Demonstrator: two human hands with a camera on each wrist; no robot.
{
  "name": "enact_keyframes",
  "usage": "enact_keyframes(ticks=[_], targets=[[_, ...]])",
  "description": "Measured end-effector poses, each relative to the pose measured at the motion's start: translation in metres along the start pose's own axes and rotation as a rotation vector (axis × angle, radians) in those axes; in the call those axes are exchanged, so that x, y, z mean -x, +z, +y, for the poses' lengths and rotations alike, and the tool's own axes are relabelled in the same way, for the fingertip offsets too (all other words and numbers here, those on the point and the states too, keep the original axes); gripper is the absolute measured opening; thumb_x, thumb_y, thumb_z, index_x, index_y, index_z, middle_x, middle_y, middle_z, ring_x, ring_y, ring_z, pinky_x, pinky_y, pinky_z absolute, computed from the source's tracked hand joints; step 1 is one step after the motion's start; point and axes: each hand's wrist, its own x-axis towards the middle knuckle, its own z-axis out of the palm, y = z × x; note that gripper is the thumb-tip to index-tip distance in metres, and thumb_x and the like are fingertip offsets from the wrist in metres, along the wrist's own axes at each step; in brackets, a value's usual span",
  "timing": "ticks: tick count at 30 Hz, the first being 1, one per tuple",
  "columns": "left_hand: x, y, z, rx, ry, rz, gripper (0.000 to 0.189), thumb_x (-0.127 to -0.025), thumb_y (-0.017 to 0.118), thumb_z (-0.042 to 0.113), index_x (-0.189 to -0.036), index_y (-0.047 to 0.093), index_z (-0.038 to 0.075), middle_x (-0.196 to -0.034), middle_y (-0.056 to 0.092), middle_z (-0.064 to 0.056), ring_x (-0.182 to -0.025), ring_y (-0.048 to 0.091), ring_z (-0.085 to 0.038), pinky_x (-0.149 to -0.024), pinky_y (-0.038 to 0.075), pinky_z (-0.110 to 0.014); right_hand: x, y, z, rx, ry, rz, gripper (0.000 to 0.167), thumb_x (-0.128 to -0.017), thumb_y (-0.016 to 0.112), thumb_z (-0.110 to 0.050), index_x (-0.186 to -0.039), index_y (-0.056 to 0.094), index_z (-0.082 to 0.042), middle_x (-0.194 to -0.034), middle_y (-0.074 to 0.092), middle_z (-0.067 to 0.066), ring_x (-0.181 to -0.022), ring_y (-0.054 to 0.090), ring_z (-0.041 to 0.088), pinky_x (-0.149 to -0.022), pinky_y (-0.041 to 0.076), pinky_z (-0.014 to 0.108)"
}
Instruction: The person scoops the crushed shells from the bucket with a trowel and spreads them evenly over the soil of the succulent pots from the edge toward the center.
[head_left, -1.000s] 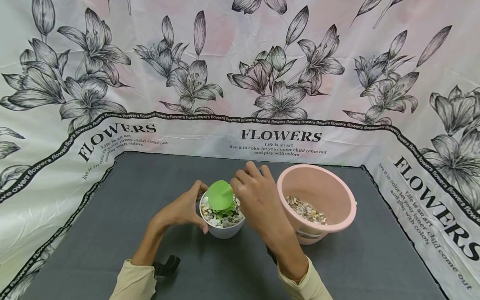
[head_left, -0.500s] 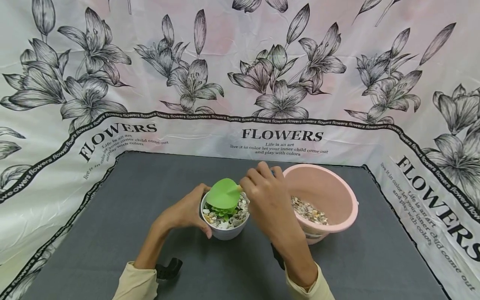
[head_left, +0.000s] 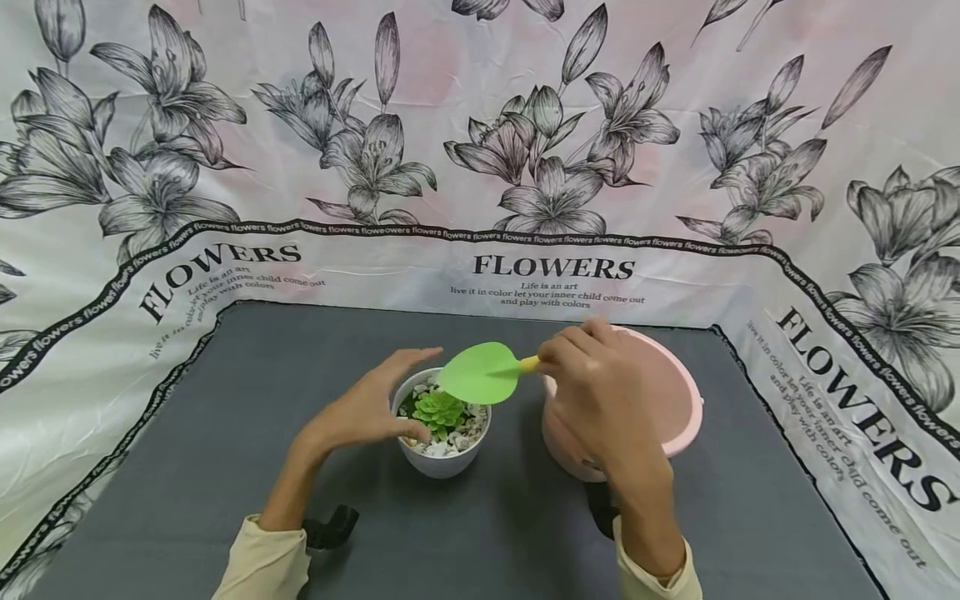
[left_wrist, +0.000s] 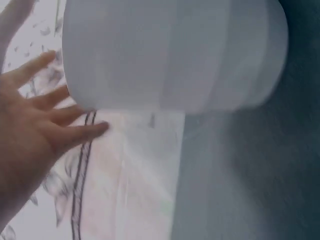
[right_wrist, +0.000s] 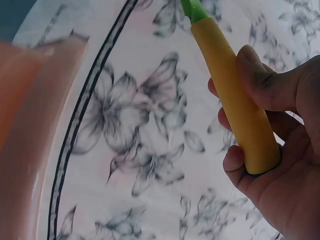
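A white pot [head_left: 442, 465] holds a green succulent [head_left: 439, 408] ringed by small pebbles [head_left: 472, 429]. At the pot's left side my left hand [head_left: 371, 404] is spread, thumb in front and fingers behind; the left wrist view shows the fingers straight beside the pot wall [left_wrist: 165, 55]. My right hand [head_left: 603, 396] grips the yellow handle [right_wrist: 235, 95] of a garden trowel [head_left: 480, 373]. The trowel's green blade points left over the pot's back right rim. Whether anything lies on the blade, I cannot tell.
Right of the pot stands a pink bucket [head_left: 678, 392], partly covered by my right hand and forearm. Its inside is mostly hidden. Both stand on a grey cloth [head_left: 225, 450], with a flower-printed sheet [head_left: 420, 275] hanging behind and at the sides.
My right hand has moved right with the trowel, from above the pot to in front of the bucket, uncovering the succulent. My left hand's fingers have opened from around the pot.
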Motion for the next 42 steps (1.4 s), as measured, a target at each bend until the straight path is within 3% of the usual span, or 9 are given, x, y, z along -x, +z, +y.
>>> enact_keyframes(ticks=[6, 11, 18, 22, 28, 32, 37, 42], targets=[[-0.023, 0.011, 0.030, -0.011, 0.153, 0.114, 0.082, -0.085, 0.089, 0.026, -0.156, 0.048, 0.026, -0.163, 0.044, -0.002, -0.155, 0.040, -0.030, -0.119, 0.042, -0.062, 0.013, -0.026, 0.028, 0.009, 0.129, 0.070, 0.013, -0.078, 0.088, 0.001, -0.084, 0.078, -0.004, -0.080, 0.077, 0.010, -0.079, 0.054, 0.026, -0.072, 0.040, 0.041], [-0.039, 0.030, 0.051, -0.040, 0.234, 0.138, 0.076, -0.087, 0.086, 0.029, -0.154, 0.051, 0.022, -0.161, 0.048, -0.004, -0.151, 0.047, -0.027, -0.118, 0.046, -0.052, 0.023, -0.043, 0.046, 0.050, 0.236, 0.064, 0.011, -0.080, 0.084, 0.008, -0.085, 0.076, 0.003, -0.082, 0.077, 0.017, -0.081, 0.053, 0.031, -0.076, 0.037, 0.043], [-0.054, 0.058, 0.072, -0.064, 0.183, 0.151, 0.071, -0.089, 0.084, 0.036, -0.152, 0.055, 0.018, -0.157, 0.053, -0.002, -0.148, 0.051, -0.022, -0.118, 0.047, -0.047, 0.033, -0.050, 0.059, 0.184, 0.275, 0.039, 0.011, -0.078, 0.085, 0.008, -0.085, 0.077, 0.006, -0.080, 0.076, 0.018, -0.076, 0.050, 0.032, -0.070, 0.036, 0.044], [-0.066, 0.075, 0.084, -0.084, 0.188, 0.138, 0.066, -0.093, 0.080, 0.035, -0.150, 0.056, 0.012, -0.155, 0.055, -0.008, -0.146, 0.053, -0.025, -0.118, 0.048, -0.046, 0.037, -0.052, 0.066, 0.262, 0.293, 0.003, 0.011, -0.076, 0.085, 0.008, -0.083, 0.077, 0.005, -0.078, 0.075, 0.018, -0.075, 0.051, 0.033, -0.065, 0.034, 0.045], [-0.078, 0.098, 0.094, -0.190, 0.151, 0.109, 0.068, -0.096, 0.077, 0.039, -0.152, 0.054, 0.007, -0.160, 0.051, -0.013, -0.147, 0.053, -0.031, -0.118, 0.048, -0.045, 0.045, -0.040, 0.080, 0.321, 0.319, -0.159, 0.012, -0.073, 0.085, 0.008, -0.081, 0.078, 0.003, -0.079, 0.076, 0.019, -0.080, 0.057, 0.037, -0.072, 0.044, 0.054], [-0.079, 0.107, 0.093, -0.235, 0.119, 0.096, 0.063, -0.095, 0.077, 0.042, -0.145, 0.063, 0.007, -0.162, 0.049, -0.013, -0.148, 0.051, -0.030, -0.119, 0.047, -0.045, 0.049, -0.021, 0.091, 0.364, 0.327, -0.262, 0.013, -0.073, 0.080, 0.012, -0.072, 0.075, -0.001, -0.075, 0.074, 0.018, -0.078, 0.058, 0.038, -0.068, 0.043, 0.053], [-0.079, 0.110, 0.092, -0.229, 0.106, 0.091, 0.055, -0.096, 0.075, 0.044, -0.140, 0.068, 0.012, -0.163, 0.049, -0.011, -0.147, 0.052, -0.030, -0.117, 0.048, -0.045, 0.057, -0.004, 0.097, 0.403, 0.370, -0.309, 0.028, -0.068, 0.073, 0.018, -0.058, 0.060, -0.005, -0.064, 0.065, 0.018, -0.073, 0.054, 0.038, -0.062, 0.040, 0.050], [-0.079, 0.108, 0.090, -0.207, 0.099, 0.080, 0.054, -0.096, 0.075, 0.042, -0.140, 0.068, 0.012, -0.163, 0.049, -0.009, -0.150, 0.050, -0.030, -0.118, 0.048, -0.047, 0.060, 0.008, 0.094, 0.317, 0.430, -0.297, 0.056, -0.072, 0.076, 0.015, -0.052, 0.034, -0.016, -0.052, 0.041, 0.006, -0.064, 0.045, 0.034, -0.057, 0.032, 0.043]])
